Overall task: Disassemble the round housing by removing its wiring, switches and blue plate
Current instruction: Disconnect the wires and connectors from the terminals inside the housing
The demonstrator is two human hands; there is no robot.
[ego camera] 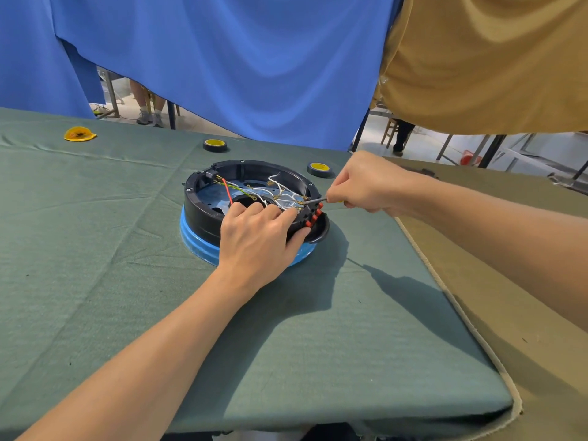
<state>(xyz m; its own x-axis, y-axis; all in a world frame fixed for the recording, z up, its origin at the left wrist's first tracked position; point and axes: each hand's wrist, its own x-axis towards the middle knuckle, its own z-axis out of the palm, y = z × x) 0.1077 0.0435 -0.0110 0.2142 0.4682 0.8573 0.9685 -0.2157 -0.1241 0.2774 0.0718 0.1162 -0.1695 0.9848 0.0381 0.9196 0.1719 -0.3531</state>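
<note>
The round black housing (203, 211) lies on the green cloth with its open side up, a blue rim (197, 243) under it. Inside it a blue plate (210, 198) carries white wires (286, 195), a red wire (227, 190) and a green-yellow wire (241, 192). Red switches (316, 214) sit in the near right wall. My left hand (261, 240) grips the housing's near rim, with the fingers inside by the wires and the thumb outside below the switches. My right hand (366, 186) holds a thin screwdriver (313, 201) whose tip reaches the terminals above the switches.
Two rolls of black tape with yellow cores (215, 144) (319, 169) lie behind the housing. A yellow disc (79, 134) sits at the far left. The green cloth (95, 249) ends at the right on a tan cloth (525, 313). Blue and tan curtains hang behind.
</note>
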